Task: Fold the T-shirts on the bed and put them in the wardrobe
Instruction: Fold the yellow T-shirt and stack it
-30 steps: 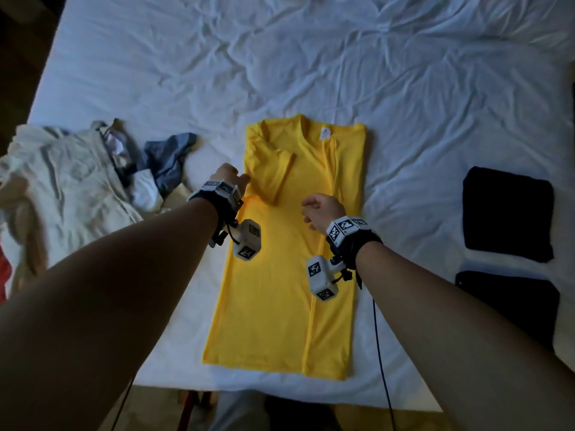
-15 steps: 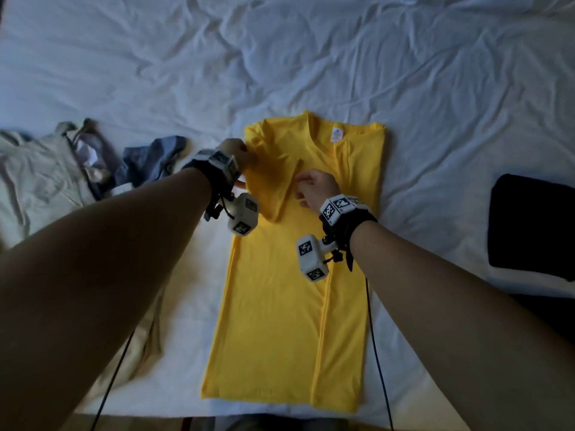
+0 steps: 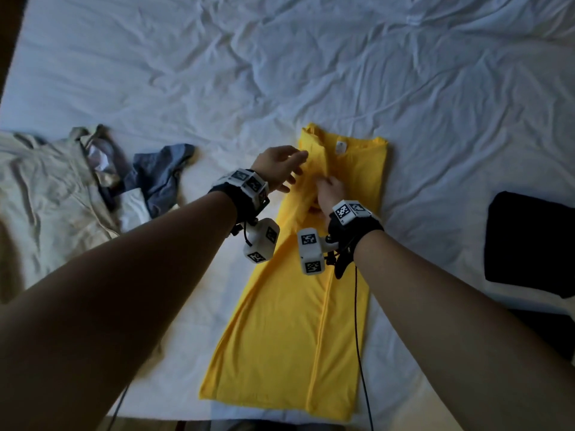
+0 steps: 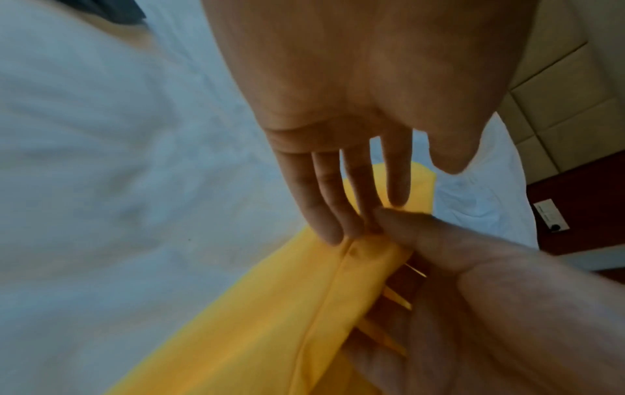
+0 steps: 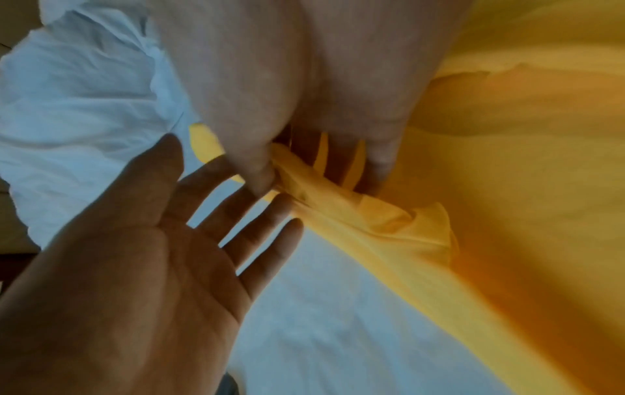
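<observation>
Both forearms are reaching over the bed (image 3: 217, 73). The left hand (image 3: 277, 164) is hovering flat w/ fingers straight and spread, holding nothing, tips beside the yellow T-shirt (image 3: 298, 321). The right hand (image 3: 331, 191) is pinching a bunched fold, probably the sleeve. The soft, narrow shirt is lying lengthwise on the wrinkled white sheet.

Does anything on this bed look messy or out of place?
Yes. A crumpled heap of unfolded clothes lies at the left, unlike the neat black folded pile on the right. The yellow T-shirt is bunched where the right hand pinches it.
</observation>
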`<state>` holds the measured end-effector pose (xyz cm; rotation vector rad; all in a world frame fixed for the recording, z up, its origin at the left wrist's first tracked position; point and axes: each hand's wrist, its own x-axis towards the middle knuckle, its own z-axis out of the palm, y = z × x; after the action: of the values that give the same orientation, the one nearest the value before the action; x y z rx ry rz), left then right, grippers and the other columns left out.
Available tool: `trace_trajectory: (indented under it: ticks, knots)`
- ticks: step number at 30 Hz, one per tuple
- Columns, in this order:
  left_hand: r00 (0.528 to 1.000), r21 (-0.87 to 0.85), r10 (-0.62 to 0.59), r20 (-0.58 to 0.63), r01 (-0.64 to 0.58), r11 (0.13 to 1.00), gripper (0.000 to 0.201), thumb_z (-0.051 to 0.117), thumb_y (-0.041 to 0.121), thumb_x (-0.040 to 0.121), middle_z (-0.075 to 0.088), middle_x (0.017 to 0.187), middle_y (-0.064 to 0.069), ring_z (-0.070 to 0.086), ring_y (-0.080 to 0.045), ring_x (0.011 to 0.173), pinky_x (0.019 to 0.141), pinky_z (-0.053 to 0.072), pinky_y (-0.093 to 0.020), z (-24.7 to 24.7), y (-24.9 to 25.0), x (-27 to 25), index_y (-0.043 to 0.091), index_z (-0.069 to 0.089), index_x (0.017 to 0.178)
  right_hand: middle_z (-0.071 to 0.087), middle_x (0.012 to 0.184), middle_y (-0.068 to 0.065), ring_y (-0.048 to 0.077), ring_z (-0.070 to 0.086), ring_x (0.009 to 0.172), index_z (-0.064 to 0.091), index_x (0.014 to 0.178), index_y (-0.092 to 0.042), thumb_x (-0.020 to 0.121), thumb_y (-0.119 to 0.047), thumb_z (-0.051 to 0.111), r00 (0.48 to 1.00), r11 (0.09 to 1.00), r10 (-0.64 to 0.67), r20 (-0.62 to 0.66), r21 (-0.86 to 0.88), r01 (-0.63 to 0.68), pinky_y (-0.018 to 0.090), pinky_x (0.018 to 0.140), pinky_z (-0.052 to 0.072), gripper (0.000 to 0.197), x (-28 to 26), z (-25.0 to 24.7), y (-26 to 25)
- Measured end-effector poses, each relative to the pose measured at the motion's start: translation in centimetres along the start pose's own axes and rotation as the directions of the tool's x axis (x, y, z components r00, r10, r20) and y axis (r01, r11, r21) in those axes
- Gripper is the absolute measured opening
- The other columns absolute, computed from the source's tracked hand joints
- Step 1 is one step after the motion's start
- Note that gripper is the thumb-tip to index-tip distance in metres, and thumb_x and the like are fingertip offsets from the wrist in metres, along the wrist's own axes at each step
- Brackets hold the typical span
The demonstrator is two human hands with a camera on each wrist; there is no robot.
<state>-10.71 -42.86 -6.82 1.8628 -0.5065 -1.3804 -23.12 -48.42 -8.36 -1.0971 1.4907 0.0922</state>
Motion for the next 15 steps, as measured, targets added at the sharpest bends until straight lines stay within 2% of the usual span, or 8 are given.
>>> trace_trajectory:
  ticks: [2,3,5,6,8,11,13,15]
  knots:
    - [0.996,-0.031,-0.03,-0.085,0.027,0.999,0.029,0.051,0.038,0.098,0.068,0.087,-0.004,0.064,-0.02,0.072,0.063,0.059,-0.036,-0.2,-1.0,0.2,0.013,0.065,0.104,0.059,0.126,0.011,0.037,0.057,0.11,0.05,0.137,-0.017,0.089,-0.049,0.047,0.994,0.997,0.008,-0.106,-0.07,-0.016,0.054,0.099,0.045,0.058,0.4,-0.5,0.3]
    - [0.992,-0.041,-0.051,-0.111,0.047,0.998,0.029,0.051,0.037,0.098,0.067,0.086,-0.003,0.064,-0.021,0.072,0.064,0.059,-0.036,-0.2,-1.5,0.3,0.013,0.064,0.106,0.059,0.12,0.011,0.035,0.056,0.105,0.052,0.134,-0.015,0.093,-0.044,0.044,0.991,0.994,0.004,-0.133,-0.108,-0.018,0.05,0.098,0.044,0.05,0.6,-0.9,0.4]
    - [0.983,-0.029,-0.093,-0.157,0.09,0.996,0.026,0.051,0.033,0.097,0.068,0.083,-0.003,0.065,-0.021,0.072,0.063,0.059,-0.036,0.0,-2.6,0.4,0.013,0.064,0.107,0.055,0.106,0.013,0.031,0.051,0.089,0.057,0.119,-0.012,0.099,-0.035,0.04,0.985,0.979,-0.025,-0.17,-0.202,-0.01,0.038,0.083,0.042,0.034,0.8,-1.7,0.3]
    - [0.979,-0.009,-0.109,-0.172,0.109,0.994,0.023,0.052,0.03,0.097,0.069,0.083,-0.004,0.066,-0.021,0.072,0.064,0.06,-0.035,0.1,-3.1,0.5,0.013,0.065,0.105,0.055,0.103,0.015,0.03,0.049,0.086,0.058,0.113,-0.01,0.1,-0.033,0.039,0.982,0.967,-0.034,-0.183,-0.253,-0.014,0.035,0.077,0.038,0.033,1.2,-2.2,0.5]
    - [0.974,0.039,-0.133,-0.182,0.142,0.989,0.018,0.052,0.026,0.096,0.069,0.084,-0.006,0.067,-0.022,0.074,0.063,0.06,-0.034,0.7,-3.9,0.6,0.014,0.064,0.102,0.06,0.106,0.017,0.031,0.052,0.087,0.061,0.115,-0.005,0.1,-0.033,0.039,0.976,0.945,-0.067,-0.209,-0.327,-0.005,0.033,0.073,0.033,0.038,1.9,-2.8,0.9]
    - [0.966,0.093,-0.176,-0.191,0.196,0.976,0.016,0.051,0.021,0.095,0.069,0.082,-0.006,0.069,-0.026,0.074,0.065,0.061,-0.036,1.5,-4.7,0.6,0.015,0.065,0.1,0.065,0.109,0.016,0.029,0.053,0.081,0.062,0.112,-0.003,0.101,-0.036,0.042,0.968,0.922,-0.133,-0.212,-0.386,0.042,0.031,0.068,0.033,0.04,2.1,-3.5,1.0]
    - [0.961,0.091,-0.189,-0.203,0.211,0.973,0.016,0.051,0.018,0.095,0.069,0.08,-0.005,0.071,-0.028,0.073,0.066,0.061,-0.038,1.9,-5.0,0.8,0.013,0.065,0.102,0.065,0.109,0.016,0.03,0.055,0.082,0.059,0.112,-0.002,0.101,-0.034,0.045,0.955,0.911,-0.198,-0.222,-0.402,0.095,0.031,0.066,0.033,0.037,2.2,-3.6,0.8]
    - [0.96,0.082,-0.159,-0.23,0.181,0.98,0.015,0.053,0.016,0.095,0.07,0.087,-0.008,0.071,-0.028,0.074,0.067,0.061,-0.037,2.3,-4.8,1.1,0.012,0.063,0.105,0.061,0.113,0.014,0.03,0.057,0.087,0.052,0.119,-0.003,0.1,-0.03,0.047,0.941,0.92,-0.239,-0.239,-0.365,0.14,0.029,0.064,0.033,0.034,2.2,-3.2,0.5]
